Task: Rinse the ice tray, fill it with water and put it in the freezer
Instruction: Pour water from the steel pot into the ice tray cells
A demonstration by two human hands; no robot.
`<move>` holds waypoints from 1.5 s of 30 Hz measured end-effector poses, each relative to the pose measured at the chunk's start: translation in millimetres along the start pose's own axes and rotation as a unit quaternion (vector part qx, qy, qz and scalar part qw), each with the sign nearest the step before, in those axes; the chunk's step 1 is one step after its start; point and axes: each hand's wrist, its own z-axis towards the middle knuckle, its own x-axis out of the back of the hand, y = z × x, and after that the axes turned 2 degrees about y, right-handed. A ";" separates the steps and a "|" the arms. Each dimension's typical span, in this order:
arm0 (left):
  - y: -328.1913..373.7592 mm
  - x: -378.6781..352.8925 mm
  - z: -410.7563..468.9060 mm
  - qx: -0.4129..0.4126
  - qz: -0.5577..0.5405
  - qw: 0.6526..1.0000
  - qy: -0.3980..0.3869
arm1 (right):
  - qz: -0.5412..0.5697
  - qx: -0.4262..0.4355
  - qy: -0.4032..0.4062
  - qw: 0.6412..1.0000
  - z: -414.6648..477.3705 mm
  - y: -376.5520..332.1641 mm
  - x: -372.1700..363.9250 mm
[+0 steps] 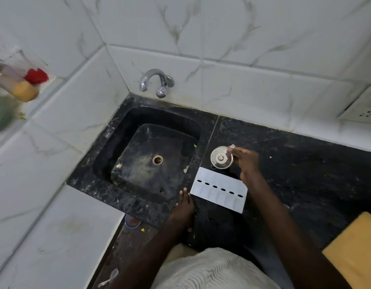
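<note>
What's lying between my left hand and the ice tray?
Nothing: the head view shows only a strip of bare black counter between the left hand and the ice tray. The right hand pinches a small pale piece.

Ice tray (219, 189) on counter (305, 163) beside sink (106, 155), right hand (247, 161) on round lid (220, 158)

1 wide-angle camera sits on the person's head and looks forward and steeply down, close over a black counter (305, 163). The sink (109, 142) lies just left of centre, with the tap (156, 71) on the tiled wall (243, 38) above it. Straight tile lines bow toward the edges. The person's torso (211, 272) and both forearms enter from the bottom edge, the left hand (183, 205) near centre, the right hand (248, 161) gripping a round clear object (221, 158) just right of it.
</note>
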 end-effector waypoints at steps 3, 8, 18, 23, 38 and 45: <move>0.0 0.7 -0.6 0.001 0.002 1.000 -0.004 | -0.011 0.006 -0.011 1.000 -5.8 -3.4 29.8; -0.1 2.8 1.7 -0.003 0.016 1.000 -0.013 | -0.074 0.053 -0.034 0.995 -20.3 4.4 75.9; 2.8 9.9 -1.4 0.005 0.024 1.000 -0.018 | -0.122 0.099 -0.031 0.987 -39.1 35.8 118.3; 2.6 10.5 -2.5 0.005 0.023 0.999 -0.025 | -0.135 0.127 -0.025 0.982 -40.5 40.6 122.3; 2.3 5.0 1.9 0.007 0.018 1.000 -0.023 | -0.125 0.161 -0.043 0.978 -46.2 39.9 120.2; 3.8 5.0 0.4 0.009 0.016 1.000 -0.024 | -0.137 0.177 -0.054 0.973 -45.8 39.6 120.2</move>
